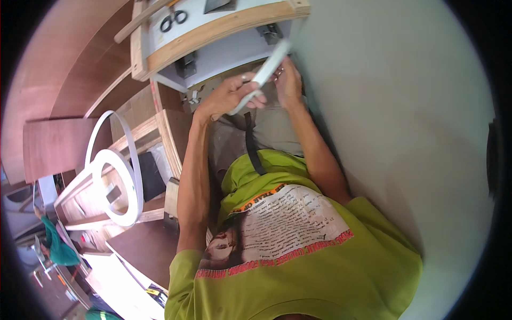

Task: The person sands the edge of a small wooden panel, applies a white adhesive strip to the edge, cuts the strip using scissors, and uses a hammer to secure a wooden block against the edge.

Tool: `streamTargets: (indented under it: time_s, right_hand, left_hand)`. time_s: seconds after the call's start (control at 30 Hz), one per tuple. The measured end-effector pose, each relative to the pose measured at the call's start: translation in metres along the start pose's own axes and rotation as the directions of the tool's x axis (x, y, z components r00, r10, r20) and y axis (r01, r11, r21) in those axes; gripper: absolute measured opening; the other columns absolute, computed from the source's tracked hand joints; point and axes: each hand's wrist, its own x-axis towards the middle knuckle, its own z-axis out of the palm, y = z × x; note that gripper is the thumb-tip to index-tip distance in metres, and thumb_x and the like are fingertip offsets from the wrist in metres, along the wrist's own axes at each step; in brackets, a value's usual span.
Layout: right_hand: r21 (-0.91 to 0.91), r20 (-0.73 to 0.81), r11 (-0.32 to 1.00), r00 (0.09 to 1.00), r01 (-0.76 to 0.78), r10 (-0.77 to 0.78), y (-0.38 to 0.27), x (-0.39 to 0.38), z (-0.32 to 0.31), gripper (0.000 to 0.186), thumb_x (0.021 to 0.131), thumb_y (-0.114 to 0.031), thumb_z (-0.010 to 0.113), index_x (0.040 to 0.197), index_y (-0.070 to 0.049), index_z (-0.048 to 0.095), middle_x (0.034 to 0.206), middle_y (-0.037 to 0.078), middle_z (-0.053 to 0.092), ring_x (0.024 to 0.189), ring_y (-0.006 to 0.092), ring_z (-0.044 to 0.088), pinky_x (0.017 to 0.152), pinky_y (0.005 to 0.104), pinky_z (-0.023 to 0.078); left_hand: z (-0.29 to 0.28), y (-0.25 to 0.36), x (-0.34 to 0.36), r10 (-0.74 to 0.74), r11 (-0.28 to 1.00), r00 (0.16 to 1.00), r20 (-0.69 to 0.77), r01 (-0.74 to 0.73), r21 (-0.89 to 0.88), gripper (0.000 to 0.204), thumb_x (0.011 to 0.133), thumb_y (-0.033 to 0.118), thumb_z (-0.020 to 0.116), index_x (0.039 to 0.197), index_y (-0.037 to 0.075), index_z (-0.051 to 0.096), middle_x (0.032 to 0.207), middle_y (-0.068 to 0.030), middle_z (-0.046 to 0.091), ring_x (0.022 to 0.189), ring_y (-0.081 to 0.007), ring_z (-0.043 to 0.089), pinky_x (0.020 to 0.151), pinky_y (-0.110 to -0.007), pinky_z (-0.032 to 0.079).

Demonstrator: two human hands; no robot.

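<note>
A narrow white strip (270,65), blurred at its upper end, slants up between my hands and curls at its lower end. My left hand (230,96) is closed around its lower part, with a ring on one finger. My right hand (289,84) is at the strip's right edge, fingers bent in against it; some fingertips are hidden behind the strip. Both hands are over my lap, just in front of a wooden-edged frame (224,37) with a white panel and metal hinges (271,33) beneath.
Black-handled scissors (174,21) and a wooden stick (141,20) lie on the frame. A large grey panel (394,106) rises close on my right. To the left, a coil of white banding (128,197) rests on a wooden frame (169,141). Farther back is a person in a green top (61,248).
</note>
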Motion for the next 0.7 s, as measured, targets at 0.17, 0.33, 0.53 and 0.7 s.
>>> streamTargets:
  time_s: [0.17, 0.33, 0.53, 0.7]
  right_hand:
    - [-0.14, 0.559, 0.937, 0.756, -0.32, 0.342, -0.028, -0.022, 0.016, 0.059, 0.096, -0.049, 0.036, 0.128, 0.0, 0.046, 0.108, 0.011, 0.062, 0.099, 0.0212, 0.06, 0.089, 0.0381, 0.044]
    - [0.063, 0.691, 0.956, 0.703, -0.288, 0.166, -0.047, -0.038, 0.08, 0.048, 0.096, -0.031, 0.044, 0.132, 0.0, 0.041, 0.112, 0.013, 0.06, 0.105, 0.0232, 0.059, 0.093, 0.0392, 0.046]
    - [-0.068, 0.545, 0.997, 0.838, 0.023, 0.018, -0.075, -0.049, 0.124, 0.039, 0.091, -0.005, 0.054, 0.128, 0.002, 0.044, 0.11, 0.012, 0.06, 0.094, 0.0176, 0.062, 0.087, 0.0326, 0.051]
    - [-0.02, 0.483, 0.986, 0.865, 0.168, -0.138, -0.079, -0.05, 0.14, 0.04, 0.089, -0.002, 0.057, 0.127, 0.003, 0.045, 0.102, 0.011, 0.062, 0.09, 0.0151, 0.062, 0.083, 0.0292, 0.053]
  left_hand:
    - [0.017, 0.076, -0.04, 0.533, 0.8, 0.802, -0.268, -0.582, -0.15, 0.033, 0.098, 0.02, 0.043, 0.126, 0.004, 0.044, 0.093, -0.0099, 0.063, 0.08, -0.0169, 0.064, 0.072, -0.031, 0.053]
    - [-0.028, 0.097, -0.06, 0.53, 0.34, 0.293, -0.796, -0.933, -0.117, 0.043, 0.097, 0.016, 0.045, 0.134, 0.005, 0.028, 0.126, -0.0231, 0.044, 0.114, -0.0318, 0.052, 0.102, -0.046, 0.042]
    - [-0.062, 0.048, -0.067, 0.311, 0.184, 0.133, -0.941, -0.98, -0.078, 0.043, 0.094, 0.006, 0.045, 0.132, 0.003, 0.025, 0.136, -0.0259, 0.033, 0.129, -0.0353, 0.036, 0.112, -0.048, 0.029]
    - [-0.05, 0.043, -0.069, 0.207, 0.201, 0.139, -0.968, -0.975, -0.098, 0.038, 0.098, 0.011, 0.036, 0.134, 0.005, 0.024, 0.14, -0.0228, 0.032, 0.13, -0.0354, 0.036, 0.111, -0.047, 0.033]
